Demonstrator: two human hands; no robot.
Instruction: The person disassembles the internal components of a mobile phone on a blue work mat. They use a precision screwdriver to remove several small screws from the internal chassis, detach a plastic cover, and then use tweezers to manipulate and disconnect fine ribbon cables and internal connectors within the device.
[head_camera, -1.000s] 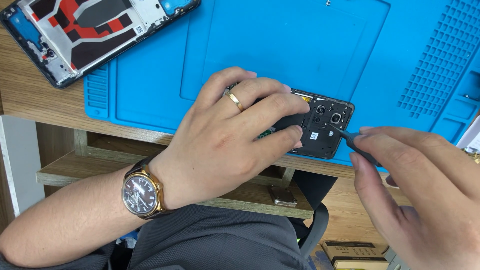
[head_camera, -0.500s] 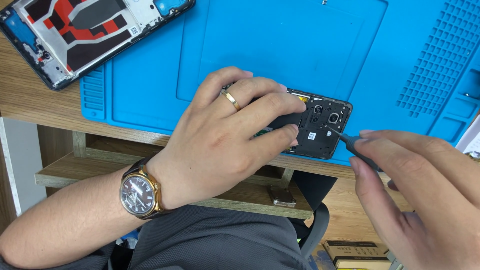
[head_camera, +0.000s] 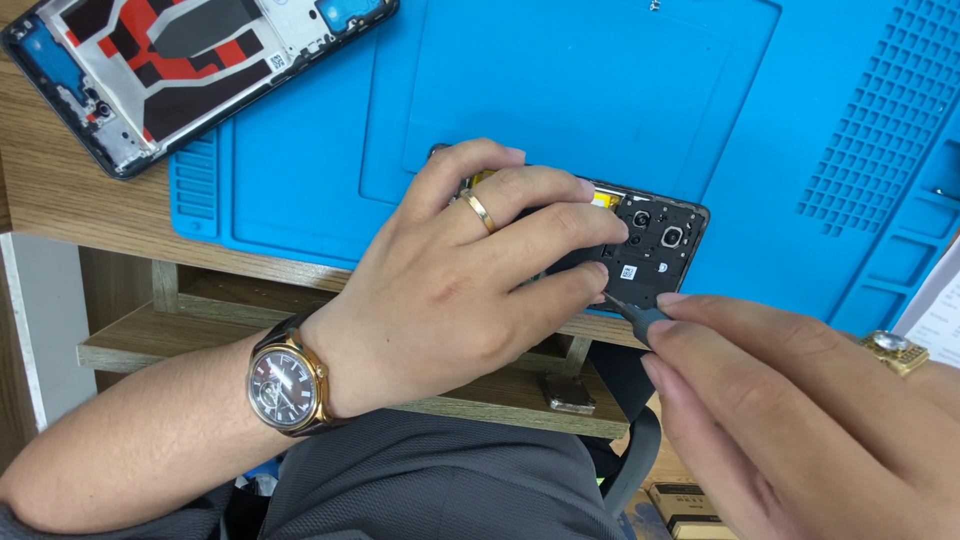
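Observation:
An opened black phone (head_camera: 655, 245) lies on the blue work mat (head_camera: 600, 110) near the desk's front edge, its camera modules showing. My left hand (head_camera: 470, 270), with a gold ring and a wristwatch, presses down flat over most of the phone. My right hand (head_camera: 800, 420) pinches a thin dark screwdriver (head_camera: 632, 315) whose tip meets the phone's lower edge beside my left fingertips.
A detached phone frame (head_camera: 170, 70) with red and black patches lies at the upper left, half on the mat, half on the wooden desk (head_camera: 60, 190). Grid compartments (head_camera: 880, 140) fill the mat's right side. A wooden shelf (head_camera: 480, 390) sits below the desk.
The screwdriver tip has shifted left along the phone's lower edge, toward my left fingertips. My left hand stays pressed on the phone.

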